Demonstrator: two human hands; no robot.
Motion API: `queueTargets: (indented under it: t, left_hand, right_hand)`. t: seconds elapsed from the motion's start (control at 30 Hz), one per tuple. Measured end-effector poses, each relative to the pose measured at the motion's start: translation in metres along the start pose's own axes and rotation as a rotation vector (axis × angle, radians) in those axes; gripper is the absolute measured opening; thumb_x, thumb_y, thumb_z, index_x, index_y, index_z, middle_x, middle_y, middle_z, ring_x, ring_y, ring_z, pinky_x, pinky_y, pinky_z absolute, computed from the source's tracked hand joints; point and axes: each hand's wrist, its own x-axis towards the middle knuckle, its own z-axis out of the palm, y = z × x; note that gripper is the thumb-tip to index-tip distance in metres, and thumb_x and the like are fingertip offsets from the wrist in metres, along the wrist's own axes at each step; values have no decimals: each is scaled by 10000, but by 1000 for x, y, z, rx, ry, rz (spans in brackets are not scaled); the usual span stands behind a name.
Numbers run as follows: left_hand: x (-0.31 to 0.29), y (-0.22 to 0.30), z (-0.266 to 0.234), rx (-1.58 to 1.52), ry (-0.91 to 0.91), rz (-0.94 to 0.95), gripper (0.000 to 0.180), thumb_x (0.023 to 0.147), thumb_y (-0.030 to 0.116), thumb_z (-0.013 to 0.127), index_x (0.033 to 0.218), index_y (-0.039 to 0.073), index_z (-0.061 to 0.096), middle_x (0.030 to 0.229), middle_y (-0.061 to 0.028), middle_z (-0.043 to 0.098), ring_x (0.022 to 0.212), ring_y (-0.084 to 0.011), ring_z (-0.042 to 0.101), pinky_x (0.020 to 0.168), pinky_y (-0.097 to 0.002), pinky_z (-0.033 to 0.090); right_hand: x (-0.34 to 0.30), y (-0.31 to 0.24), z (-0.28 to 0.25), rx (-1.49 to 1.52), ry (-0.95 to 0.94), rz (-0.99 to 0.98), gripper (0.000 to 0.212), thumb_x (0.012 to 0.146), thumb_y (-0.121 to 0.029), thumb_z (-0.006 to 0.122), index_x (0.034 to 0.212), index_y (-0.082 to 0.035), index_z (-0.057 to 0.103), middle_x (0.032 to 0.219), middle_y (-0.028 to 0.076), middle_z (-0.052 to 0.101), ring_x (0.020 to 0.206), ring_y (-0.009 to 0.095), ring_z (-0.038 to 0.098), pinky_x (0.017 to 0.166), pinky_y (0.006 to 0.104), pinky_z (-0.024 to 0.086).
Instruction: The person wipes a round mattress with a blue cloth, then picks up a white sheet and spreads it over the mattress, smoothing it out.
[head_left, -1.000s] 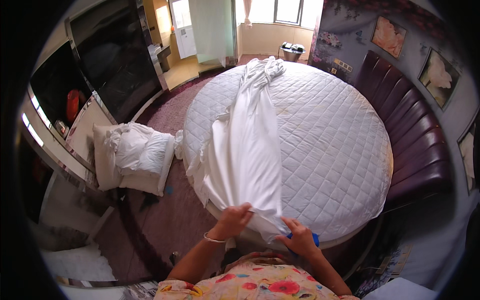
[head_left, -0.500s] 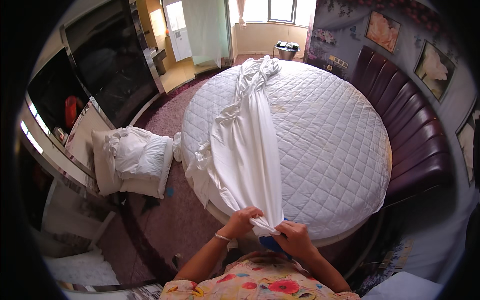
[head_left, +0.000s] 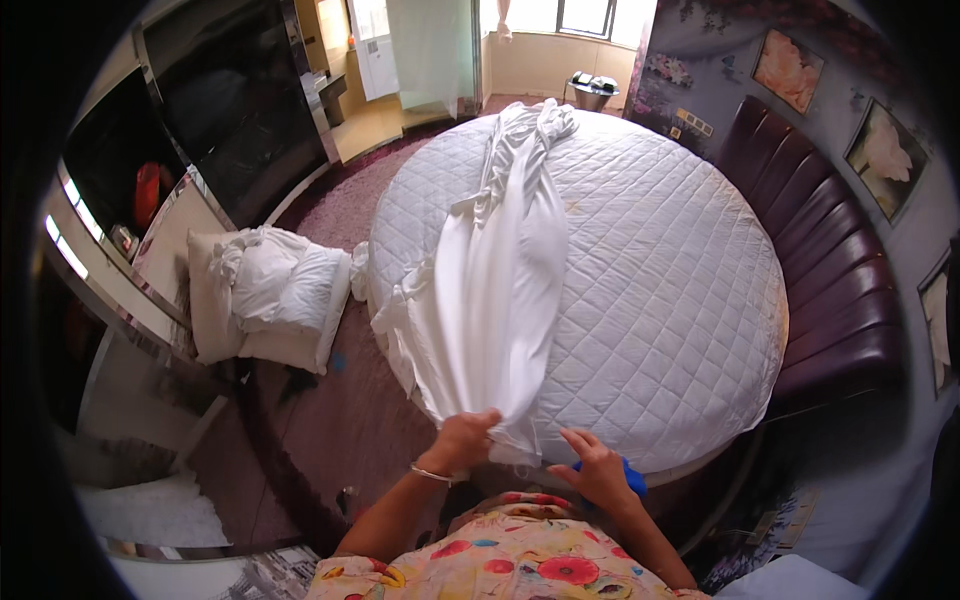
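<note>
A long white bedsheet lies gathered in folds across the round bed, which has a white quilted cover. At the bed's near edge, my left hand is closed on the sheet's near end. My right hand is just right of that end, apart from it, with thumb and fingers spread. A blue item shows beside its palm, partly hidden; its kind and whether the hand touches it cannot be made out.
Left of the bed, pillows and bunched white linen are piled over the purple carpet. A dark purple padded headboard curves along the right side. Beyond the far edge stands a small side table.
My right hand has let go of the sheet and opened, moving slightly right. My left hand has shifted left, still gripping the sheet. The blue item now appears farther right.
</note>
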Motion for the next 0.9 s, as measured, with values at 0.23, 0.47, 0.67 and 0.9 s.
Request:
queueTargets:
  t: [0.23, 0.47, 0.67, 0.9]
  left_hand:
    - [-2, 61, -16, -73, 96, 133, 203, 791, 120, 614, 991, 110, 579, 800, -132, 650, 749, -335, 650, 622, -424, 510]
    - [7, 15, 2, -152, 131, 56, 138, 807, 74, 602, 940, 84, 640, 884, -122, 641, 818, -339, 627, 697, -402, 506]
    - [5, -102, 44, -95, 313, 75, 101, 816, 110, 600, 903, 90, 646, 913, -119, 648, 855, -335, 621, 702, -407, 507]
    - [16, -30, 5, -25, 252, -24, 114, 845, 203, 593, 845, 91, 571, 674, -185, 604, 641, -383, 615, 539, -444, 485]
  right_hand:
    - [41, -33, 19, 158, 67, -92, 295, 775, -139, 664, 1052, -42, 637, 998, 141, 659, 873, 334, 653, 738, 411, 531]
    - [44, -30, 3, 182, 175, -165, 81, 791, -92, 603, 845, -57, 651, 806, 121, 666, 726, 310, 658, 632, 395, 524]
    - [36, -14, -22, 190, 192, -168, 86, 782, -85, 612, 851, -56, 654, 793, 121, 657, 723, 320, 651, 633, 384, 524]
    - [30, 9, 3, -54, 16, -52, 490, 738, -304, 748, 1167, -114, 604, 1126, 94, 609, 894, 312, 651, 727, 413, 542]
